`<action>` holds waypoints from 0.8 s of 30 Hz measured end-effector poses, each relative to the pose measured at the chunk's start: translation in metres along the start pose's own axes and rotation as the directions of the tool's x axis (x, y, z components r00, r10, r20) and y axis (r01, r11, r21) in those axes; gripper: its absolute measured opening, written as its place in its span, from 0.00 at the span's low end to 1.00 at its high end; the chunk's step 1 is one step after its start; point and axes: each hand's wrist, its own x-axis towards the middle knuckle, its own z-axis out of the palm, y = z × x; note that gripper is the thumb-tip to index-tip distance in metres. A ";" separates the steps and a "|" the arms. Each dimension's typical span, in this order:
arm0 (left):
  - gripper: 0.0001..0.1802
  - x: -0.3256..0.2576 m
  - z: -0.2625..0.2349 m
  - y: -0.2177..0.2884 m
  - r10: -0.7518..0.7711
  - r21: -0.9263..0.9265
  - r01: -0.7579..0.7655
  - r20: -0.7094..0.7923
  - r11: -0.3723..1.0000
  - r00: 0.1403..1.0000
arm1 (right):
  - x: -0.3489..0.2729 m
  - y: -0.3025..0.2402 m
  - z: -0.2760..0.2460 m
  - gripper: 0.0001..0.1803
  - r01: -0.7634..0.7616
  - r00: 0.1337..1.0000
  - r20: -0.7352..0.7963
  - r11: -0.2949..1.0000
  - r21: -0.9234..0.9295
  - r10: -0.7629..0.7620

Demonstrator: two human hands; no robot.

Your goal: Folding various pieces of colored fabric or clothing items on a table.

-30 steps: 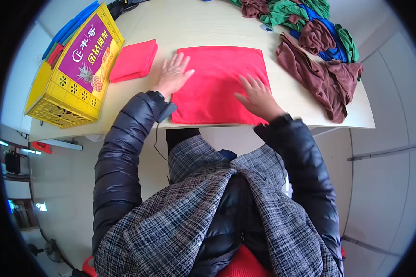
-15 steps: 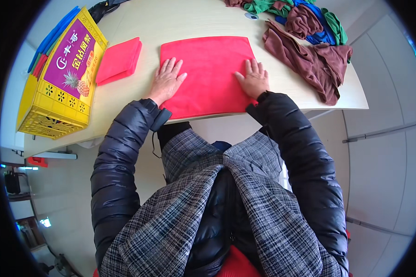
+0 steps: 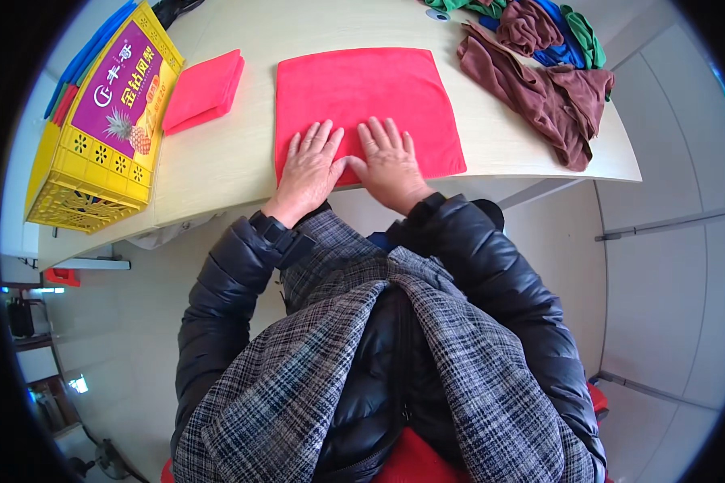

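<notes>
the pale wooden worktop (image 3: 242,161) carries everything here; on its left edge sits a yellow slotted crate (image 3: 89,173) with a purple printed panel, at the far right a heap of brown, green and blue cloths (image 3: 552,60), and near the crate a folded red cloth (image 3: 204,90). the red cloth (image 3: 362,88) lies spread flat in the middle near the front edge, nearly square, its sides running roughly along and across the worktop — no clear long axis. it looks light, soft and limp, likely to sag when lifted, so a corner or an edge seems the best place to pinch it. the left hand (image 3: 310,165) and right hand (image 3: 391,161) rest side by side on its near edge, fingers spread flat, gripping nothing.
</notes>
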 end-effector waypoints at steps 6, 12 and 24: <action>0.33 -0.024 -0.002 -0.019 -0.063 -0.033 0.062 -0.051 0.998 0.997 | -0.020 0.052 0.001 0.35 -0.033 0.996 -0.087 0.993 -0.111 0.023; 0.31 -0.038 -0.020 -0.046 -0.115 0.035 0.116 -0.041 0.993 0.993 | -0.044 0.129 -0.031 0.34 -0.237 0.971 -0.050 0.960 -0.147 0.233; 0.29 0.186 0.019 -0.006 0.312 -0.167 -0.315 -0.045 0.934 0.949 | 0.066 0.130 -0.044 0.37 0.057 0.993 0.114 0.987 -0.152 -0.040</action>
